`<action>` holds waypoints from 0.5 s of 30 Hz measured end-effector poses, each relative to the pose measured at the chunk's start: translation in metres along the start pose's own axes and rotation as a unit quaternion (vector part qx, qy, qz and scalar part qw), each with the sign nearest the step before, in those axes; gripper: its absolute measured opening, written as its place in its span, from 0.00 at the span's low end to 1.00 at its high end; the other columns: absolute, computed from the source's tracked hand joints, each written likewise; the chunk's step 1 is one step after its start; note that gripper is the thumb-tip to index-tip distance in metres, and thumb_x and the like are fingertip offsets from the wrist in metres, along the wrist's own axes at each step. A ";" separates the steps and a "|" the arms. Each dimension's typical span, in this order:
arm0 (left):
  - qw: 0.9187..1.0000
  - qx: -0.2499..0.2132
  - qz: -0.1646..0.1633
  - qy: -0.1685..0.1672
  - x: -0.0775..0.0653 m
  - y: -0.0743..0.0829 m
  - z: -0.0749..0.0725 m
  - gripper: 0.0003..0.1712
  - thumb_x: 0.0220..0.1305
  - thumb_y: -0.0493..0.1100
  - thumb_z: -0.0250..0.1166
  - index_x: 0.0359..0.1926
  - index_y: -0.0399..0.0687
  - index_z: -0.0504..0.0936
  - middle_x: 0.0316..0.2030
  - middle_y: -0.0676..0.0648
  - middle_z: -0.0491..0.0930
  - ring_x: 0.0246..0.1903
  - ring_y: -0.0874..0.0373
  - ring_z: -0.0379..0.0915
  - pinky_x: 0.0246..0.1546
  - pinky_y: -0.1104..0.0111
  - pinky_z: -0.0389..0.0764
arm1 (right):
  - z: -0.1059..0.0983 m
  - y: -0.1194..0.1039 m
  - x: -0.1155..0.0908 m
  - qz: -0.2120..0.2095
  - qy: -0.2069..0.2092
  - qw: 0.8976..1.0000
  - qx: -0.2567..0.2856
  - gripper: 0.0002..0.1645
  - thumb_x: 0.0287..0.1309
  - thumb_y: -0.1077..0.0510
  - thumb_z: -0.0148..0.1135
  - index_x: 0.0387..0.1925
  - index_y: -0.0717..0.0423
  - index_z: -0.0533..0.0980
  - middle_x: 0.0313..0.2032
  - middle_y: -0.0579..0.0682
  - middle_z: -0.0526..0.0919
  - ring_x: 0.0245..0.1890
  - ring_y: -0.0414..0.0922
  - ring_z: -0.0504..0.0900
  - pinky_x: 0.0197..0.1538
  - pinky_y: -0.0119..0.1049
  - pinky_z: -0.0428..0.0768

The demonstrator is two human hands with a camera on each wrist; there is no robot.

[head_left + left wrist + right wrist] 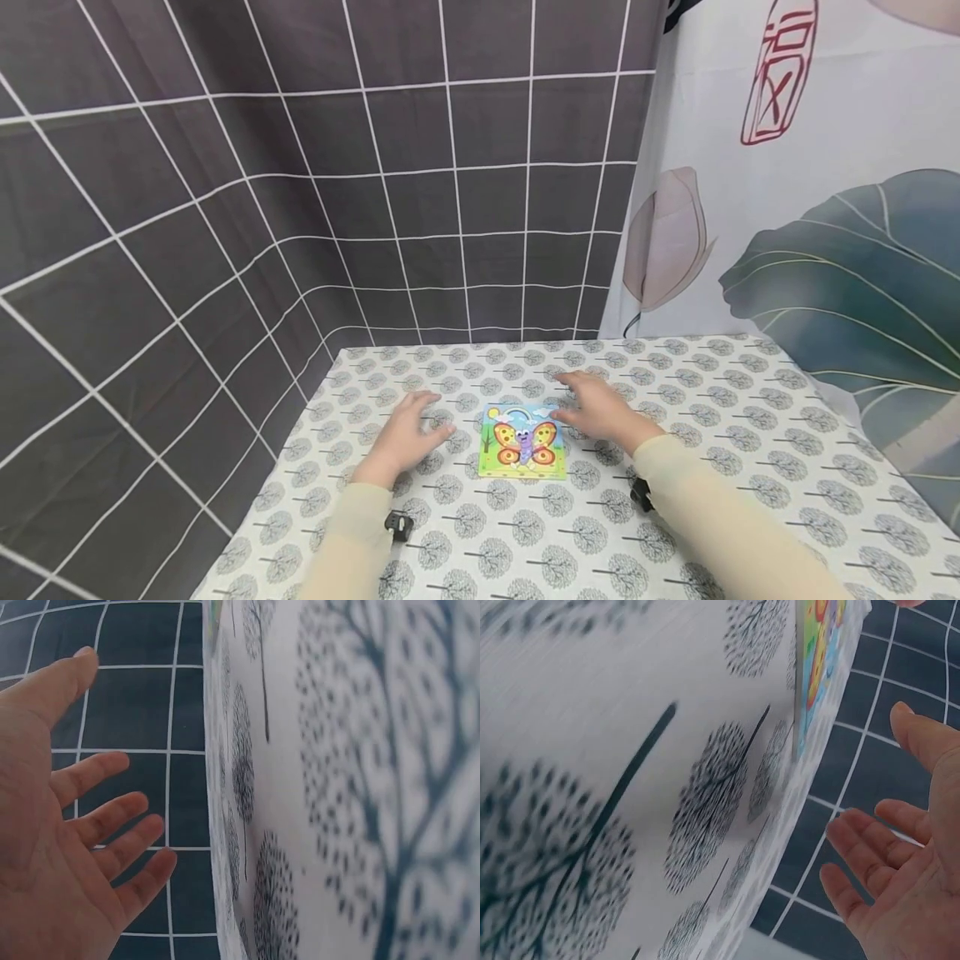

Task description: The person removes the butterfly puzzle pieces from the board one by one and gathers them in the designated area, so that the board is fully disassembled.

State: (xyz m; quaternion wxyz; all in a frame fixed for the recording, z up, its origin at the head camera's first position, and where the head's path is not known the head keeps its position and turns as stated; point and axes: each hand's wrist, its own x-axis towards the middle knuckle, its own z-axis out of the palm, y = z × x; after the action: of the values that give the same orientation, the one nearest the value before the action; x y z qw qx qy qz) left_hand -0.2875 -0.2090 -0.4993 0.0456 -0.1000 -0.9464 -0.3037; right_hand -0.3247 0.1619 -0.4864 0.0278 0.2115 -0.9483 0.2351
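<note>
A square butterfly picture board (525, 446) lies flat on the table, showing an orange and purple butterfly under a rainbow and a sun. My left hand (408, 435) is apart from the board on its left side, fingers spread and nothing in them. On the other side, my right hand (597, 407) is held by the board's upper right corner, its thumb overlapping the edge in the head view. The right wrist view shows that palm (915, 877) bare, with the board (817, 667) beyond. In the left wrist view the left palm (60, 847) is bare too.
A white cloth with grey tree prints (525, 533) covers the table. Behind and to the left hangs a dark curtain with a white grid (405, 200). A white curtain with leaf prints (862, 258) hangs on the right. Each wrist wears a small black device (400, 526).
</note>
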 end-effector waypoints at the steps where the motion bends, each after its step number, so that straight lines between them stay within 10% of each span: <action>1: 1.000 -0.006 0.000 0.000 0.000 0.001 0.001 0.44 0.63 0.62 0.73 0.74 0.52 0.72 0.77 0.43 0.63 0.75 0.38 0.59 0.73 0.38 0.63 | 0.001 -0.002 0.001 -0.003 -0.002 1.000 0.004 0.47 0.61 0.46 0.75 0.73 0.64 0.68 0.68 0.65 0.75 0.67 0.63 0.74 0.71 0.62 0.71; 15: 0.996 -0.065 0.021 -0.062 -0.008 0.016 0.015 0.42 0.63 0.56 0.75 0.73 0.47 0.73 0.73 0.43 0.68 0.73 0.40 0.63 0.74 0.42 0.63 | 0.016 -0.020 0.012 -0.006 -0.033 0.998 0.043 0.39 0.61 0.54 0.75 0.70 0.62 0.73 0.59 0.58 0.82 0.60 0.56 0.81 0.66 0.55 0.79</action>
State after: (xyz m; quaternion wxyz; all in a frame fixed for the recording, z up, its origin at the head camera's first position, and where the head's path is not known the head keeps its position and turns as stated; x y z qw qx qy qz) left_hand -0.2763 -0.1887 -0.5037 -0.0134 -0.1410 -0.9233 -0.3569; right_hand -0.3261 0.1340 -0.4905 -0.0114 0.2258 -0.9363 0.2687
